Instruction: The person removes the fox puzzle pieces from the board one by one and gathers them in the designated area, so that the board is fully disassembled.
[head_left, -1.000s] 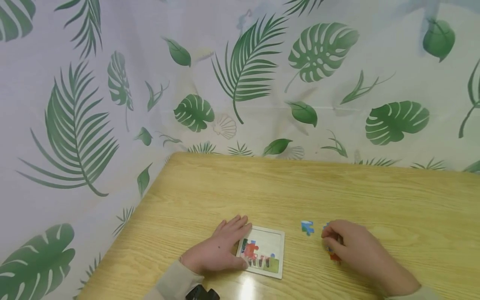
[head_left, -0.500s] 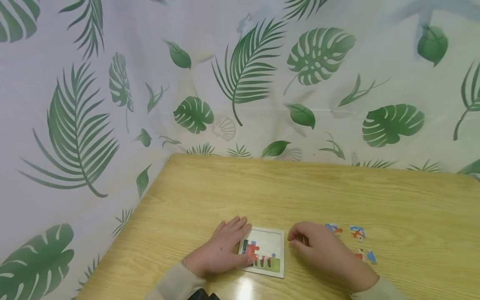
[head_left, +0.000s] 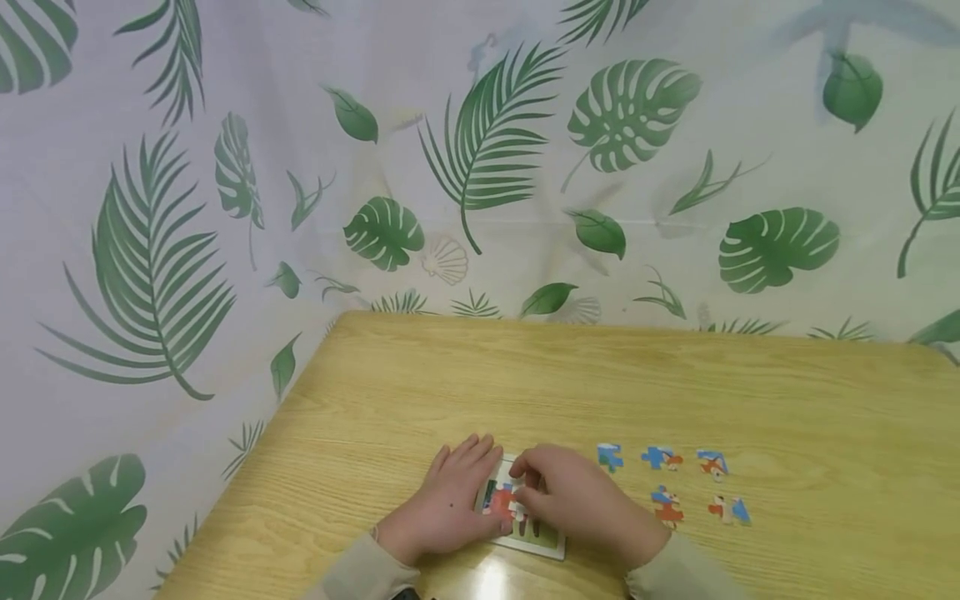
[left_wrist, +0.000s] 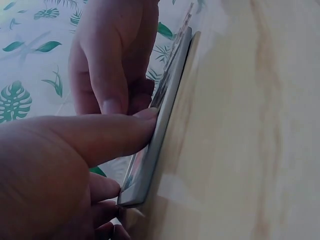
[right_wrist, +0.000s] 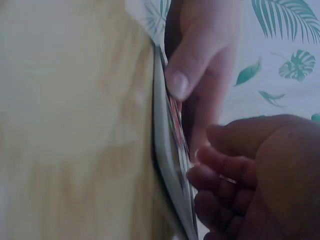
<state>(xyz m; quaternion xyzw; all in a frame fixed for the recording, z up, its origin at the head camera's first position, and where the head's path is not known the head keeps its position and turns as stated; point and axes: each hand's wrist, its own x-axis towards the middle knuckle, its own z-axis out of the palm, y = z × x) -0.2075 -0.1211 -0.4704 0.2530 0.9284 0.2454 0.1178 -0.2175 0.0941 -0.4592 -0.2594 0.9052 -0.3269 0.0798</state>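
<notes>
On a wood-grain table (head_left: 420, 367), a person's left hand (head_left: 450, 506), fingers straight, steadied a part-filled puzzle tray (head_left: 546, 552); the right hand (head_left: 573, 497) curled over it, grip unclear; five loose pieces (head_left: 608, 455) lay alongside, unplaced.

puzzle tray (head_left: 532, 551): flat, part-filled | loose pieces (head_left: 667, 512): blue-and-red, right of tray

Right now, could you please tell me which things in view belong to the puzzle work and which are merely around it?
Part of the work:
- puzzle frame, on the table
- red fitted piece, inside the frame
- loose puzzle pieces, apparently for the same picture

Merely around it:
- wooden table, as the surface
- leaf-patterned cloth, behind it
</notes>
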